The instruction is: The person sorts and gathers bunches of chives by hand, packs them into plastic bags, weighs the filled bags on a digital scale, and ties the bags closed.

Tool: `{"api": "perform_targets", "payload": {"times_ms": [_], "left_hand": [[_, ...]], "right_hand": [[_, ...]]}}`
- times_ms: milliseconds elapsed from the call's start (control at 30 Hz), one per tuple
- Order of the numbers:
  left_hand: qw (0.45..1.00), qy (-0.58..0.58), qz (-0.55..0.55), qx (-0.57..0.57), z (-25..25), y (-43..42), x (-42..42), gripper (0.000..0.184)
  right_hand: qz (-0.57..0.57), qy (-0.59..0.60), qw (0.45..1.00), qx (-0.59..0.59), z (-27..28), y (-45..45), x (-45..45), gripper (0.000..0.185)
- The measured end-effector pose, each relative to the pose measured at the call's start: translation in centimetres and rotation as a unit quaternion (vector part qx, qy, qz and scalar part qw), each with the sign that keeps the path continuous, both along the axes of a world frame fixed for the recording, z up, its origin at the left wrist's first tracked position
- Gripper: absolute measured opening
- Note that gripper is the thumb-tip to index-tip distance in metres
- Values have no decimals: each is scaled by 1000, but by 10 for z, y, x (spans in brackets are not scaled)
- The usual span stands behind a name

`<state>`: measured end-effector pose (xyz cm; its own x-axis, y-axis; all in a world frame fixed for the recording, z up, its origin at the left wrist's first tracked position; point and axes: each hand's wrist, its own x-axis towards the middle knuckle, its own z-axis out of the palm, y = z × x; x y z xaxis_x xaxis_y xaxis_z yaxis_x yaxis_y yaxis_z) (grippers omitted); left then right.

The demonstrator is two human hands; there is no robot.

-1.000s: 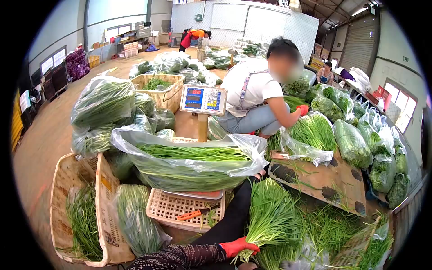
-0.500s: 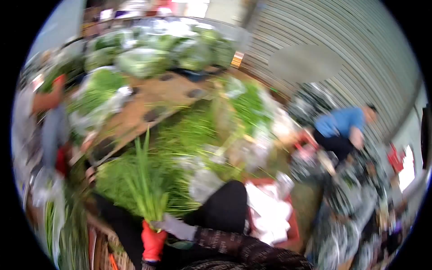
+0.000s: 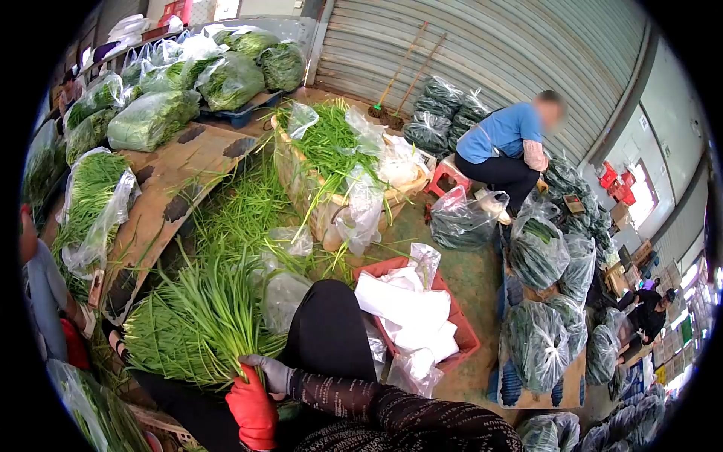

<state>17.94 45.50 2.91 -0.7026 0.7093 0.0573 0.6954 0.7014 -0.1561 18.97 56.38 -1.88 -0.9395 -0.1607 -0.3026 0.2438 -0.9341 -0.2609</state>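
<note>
Head view: bunch of greens [image 3: 224, 316], lower left of frame; likely light, limp, easily bruised; best gripped at base; left hand [image 3: 252, 410] closed around base; right hand [image 3: 271, 374] touching it, closure unclear.

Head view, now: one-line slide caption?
Red-gloved left hand holds a bunch of long greens by its base, grey-gloved right hand against it; red crate nearby.

Low and left of centre in the frame, the red-gloved left hand [image 3: 254, 413] grasps a bunch of long green leaves [image 3: 218, 305] by the base, the grey-gloved right hand [image 3: 271, 374] touching it there. At lower centre-right, a red crate [image 3: 465, 348] holds white plastic [image 3: 407, 313]. Upper right, a person in blue [image 3: 497, 137] sits; bagged greens [image 3: 154, 120] crowd the upper left.
</note>
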Motion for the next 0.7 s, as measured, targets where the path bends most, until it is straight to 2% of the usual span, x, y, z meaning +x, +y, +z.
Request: {"api": "perform_targets", "payload": {"times_ms": [33, 67, 100, 133, 167, 233, 267, 300, 333, 400, 467, 500, 567, 600, 633, 700], "left_hand": [[995, -85, -11, 43, 12, 2, 3, 66], [983, -160, -6, 94, 15, 2, 3, 84], [983, -159, -1, 91, 18, 2, 3, 84], [970, -197, -41, 138, 21, 0, 2, 84], [953, -233, -70, 182, 26, -6, 2, 83], [940, -280, -50, 189, 33, -9, 1, 79], [934, -283, -56, 210, 44, -14, 2, 74], [929, -280, -64, 234, 50, -18, 4, 69], [918, -284, -66, 269, 47, -21, 6, 66], [907, -277, -52, 314, 40, -30, 8, 62], [876, -290, -96, 372, 40, -34, 10, 57], [878, -283, -86, 376, 40, -38, 8, 57], [780, -388, -84, 484, 41, -46, 6, 49], [740, -435, -29, 513, 40, -49, 8, 43], [739, -430, -25, 518, 41, -53, 8, 43], [667, -503, 59, 547, 42, -60, 7, 39]], "right_hand": [[0, 0, 1000, 1, 1, 4, 2, 24], [5, -44, 999, 3, 2, 6, 3, 23], [14, -88, 996, 2, 0, 7, 4, 22], [50, -51, 997, -16, -8, 12, 6, 21], [-76, -86, 981, 153, -32, 9, -1, 21], [-32, -133, 983, 125, 7, 16, 12, 27], [-26, -76, 990, 119, -14, 21, 13, 31], [10, -78, 997, -23, -11, 27, 11, 35], [-18, -60, 997, 43, 5, 29, 10, 39], [-53, -27, 993, 98, -20, 32, 6, 48], [-59, 9, 991, 120, -8, 31, 9, 53], [-66, 20, 990, 123, -4, 30, 10, 55], [-68, 26, 989, 126, 3, 32, 11, 62], [-60, 53, 992, 94, 1, 34, 9, 64], [-51, 79, 994, 62, 0, 36, 7, 66], [-62, 108, 992, 23, 14, 32, 5, 67]]}}
